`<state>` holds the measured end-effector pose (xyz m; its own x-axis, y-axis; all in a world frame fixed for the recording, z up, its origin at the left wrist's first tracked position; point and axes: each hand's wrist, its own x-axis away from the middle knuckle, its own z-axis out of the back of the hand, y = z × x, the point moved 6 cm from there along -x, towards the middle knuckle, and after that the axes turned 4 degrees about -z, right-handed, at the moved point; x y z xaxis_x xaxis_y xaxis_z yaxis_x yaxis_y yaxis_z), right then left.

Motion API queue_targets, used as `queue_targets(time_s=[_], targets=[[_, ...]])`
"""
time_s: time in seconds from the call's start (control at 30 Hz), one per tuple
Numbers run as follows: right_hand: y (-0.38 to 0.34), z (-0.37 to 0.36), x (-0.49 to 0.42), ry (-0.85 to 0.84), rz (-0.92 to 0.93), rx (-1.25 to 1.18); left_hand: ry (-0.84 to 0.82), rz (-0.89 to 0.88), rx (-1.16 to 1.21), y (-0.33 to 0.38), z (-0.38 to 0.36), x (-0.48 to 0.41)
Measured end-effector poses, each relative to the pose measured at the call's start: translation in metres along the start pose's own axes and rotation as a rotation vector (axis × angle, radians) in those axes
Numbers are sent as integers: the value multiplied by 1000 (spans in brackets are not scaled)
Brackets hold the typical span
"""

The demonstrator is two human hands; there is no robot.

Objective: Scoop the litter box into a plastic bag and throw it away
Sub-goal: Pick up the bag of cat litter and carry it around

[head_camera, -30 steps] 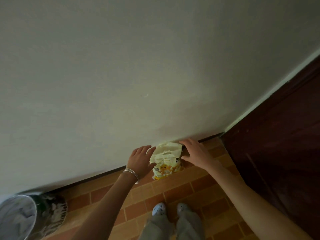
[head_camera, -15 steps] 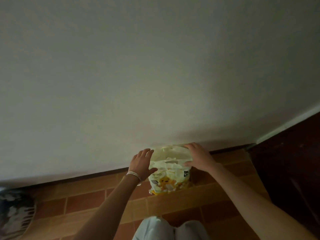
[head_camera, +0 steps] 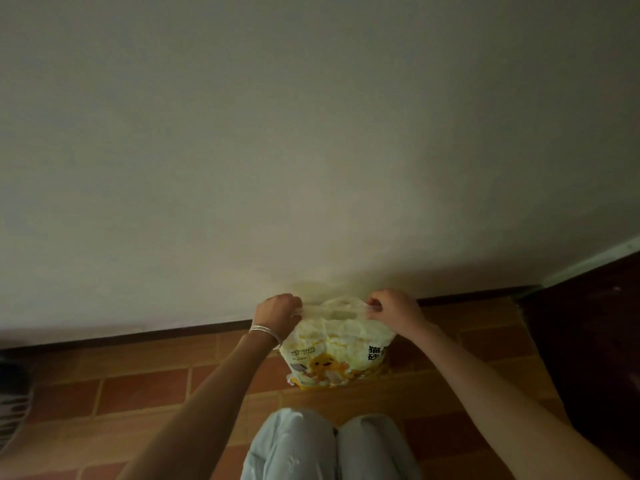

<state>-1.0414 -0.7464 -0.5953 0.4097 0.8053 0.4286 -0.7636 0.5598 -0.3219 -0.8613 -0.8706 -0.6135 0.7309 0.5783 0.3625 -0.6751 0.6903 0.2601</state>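
Half a second ago the hands lay open against the sides of the litter bag; now both have risen to its top edge and closed on it, and the bag fills more of the head view than before.

In the head view, the left hand (head_camera: 278,311) has its fingers curled round the left end of the top strip of the litter bag (head_camera: 332,351). The right hand (head_camera: 393,308) pinches the right end, and the plastic is stretched taut between them above the cut-out handle. The bag is pale yellow and white, crumpled, with a cartoon figure and the words "BENTONITE CAT LITTER" printed on its front. It stands upright on the brick-patterned floor (head_camera: 138,386), its back close to the plain wall (head_camera: 311,150) above the dark skirting (head_camera: 173,330). Thin bangles (head_camera: 265,330) circle the left wrist. The person's knees (head_camera: 329,445), in light trousers, show at the bottom edge just in front of the bag. Dark wood (head_camera: 595,341) fills the right side. A dark patterned object (head_camera: 14,403) is cut off at the left edge.
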Motion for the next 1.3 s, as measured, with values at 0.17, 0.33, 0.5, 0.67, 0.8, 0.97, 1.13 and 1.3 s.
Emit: queue_targets(time_s=[0.17,0.33,0.5,0.67,0.8,0.97,1.13,1.3], targets=[[-18,28,36,-63,27,-24,-21,6,-34,13,34,42],[-53,88,86,-82,104,-33,14,-11,-13,31,99,102],[-99,174,142,-44,195,-26,97,-34,16,50,196,162],[-146,266,192,-12,277,-125,203,-39,64,68,302,223],[-185,337,225,3,337,-202,297,-33,92,79,380,274],[-235,399,258,16,455,-249,416,20,117,81,450,336],[-299,419,285,10,618,-229,512,114,131,61,479,403],[-377,400,314,-46,752,-178,574,247,158,20,477,484]])
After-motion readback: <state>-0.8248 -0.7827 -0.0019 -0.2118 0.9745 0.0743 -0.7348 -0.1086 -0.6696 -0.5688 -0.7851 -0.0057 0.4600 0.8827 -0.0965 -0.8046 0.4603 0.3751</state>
